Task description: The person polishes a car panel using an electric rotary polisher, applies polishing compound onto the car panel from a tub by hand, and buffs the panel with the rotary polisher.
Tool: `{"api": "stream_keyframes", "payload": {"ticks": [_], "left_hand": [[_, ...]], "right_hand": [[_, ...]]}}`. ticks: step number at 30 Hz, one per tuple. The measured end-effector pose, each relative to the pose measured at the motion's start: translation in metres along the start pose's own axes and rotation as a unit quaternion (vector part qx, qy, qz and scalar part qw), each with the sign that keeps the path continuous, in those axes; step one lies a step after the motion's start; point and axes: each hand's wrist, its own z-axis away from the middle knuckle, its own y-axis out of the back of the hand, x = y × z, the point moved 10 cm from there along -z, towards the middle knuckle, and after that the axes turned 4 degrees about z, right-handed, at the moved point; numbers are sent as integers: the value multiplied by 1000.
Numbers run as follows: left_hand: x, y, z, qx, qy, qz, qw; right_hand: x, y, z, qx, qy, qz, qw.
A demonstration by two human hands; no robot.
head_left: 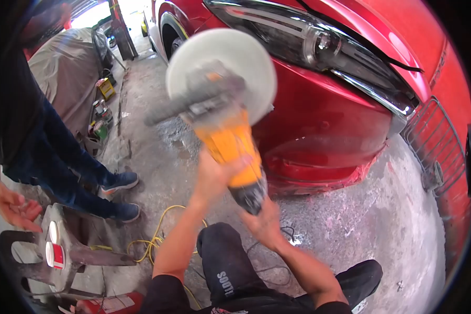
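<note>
A yellow and black polisher (230, 141) with a round white pad (254, 57) is tilted up in front of the car, blurred by motion. My left hand (220, 175) is closed around its yellow body. The rear black end is gripped by my right hand (264, 222). The pad's right edge overlaps the red bumper (329, 125) in view; whether they touch I cannot tell. A black side handle (167, 110) sticks out to the left, with no hand on it. Above the bumper lies the headlight (319, 44).
At left stands another person in jeans (63, 152), one hand (15, 206) near a grey plastic stool (89, 255) bearing open tins (55, 255). A yellow cord (154, 240) loops across the floor. To the right, a wire rack (437, 141) leans by a red wall. Cans (100, 128) line the left.
</note>
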Motion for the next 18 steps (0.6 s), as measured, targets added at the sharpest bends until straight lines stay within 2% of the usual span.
{"api": "stream_keyframes", "payload": {"ticks": [3, 5, 7, 9, 11, 13, 15, 17, 18], "left_hand": [[-30, -38, 41, -26, 4, 29, 999], [-56, -64, 59, -99, 43, 44, 993], [-73, -61, 69, -97, 57, 22, 993], [-83, -51, 64, -99, 70, -6, 993], [-75, -20, 49, -62, 52, 9, 997], [-52, 13, 25, -5, -10, 7, 1000], [-20, 33, 2, 12, -18, -37, 999], [-17, 57, -21, 25, -20, -26, 999], [-20, 56, -24, 23, -18, -28, 999]], "right_hand": [[32, 17, 53, -5, -34, -12, 999], [60, 14, 81, -10, -50, -22, 998], [87, 10, 97, -24, -112, 6, 993], [93, 1, 83, -7, -114, -34, 993], [70, -12, 55, 6, -43, -39, 998], [44, -29, 19, -14, -21, -27, 999], [34, -44, -16, 16, 30, -38, 999], [31, -57, -46, -50, -35, 1, 998], [31, -56, -49, -48, -37, -1, 998]]}}
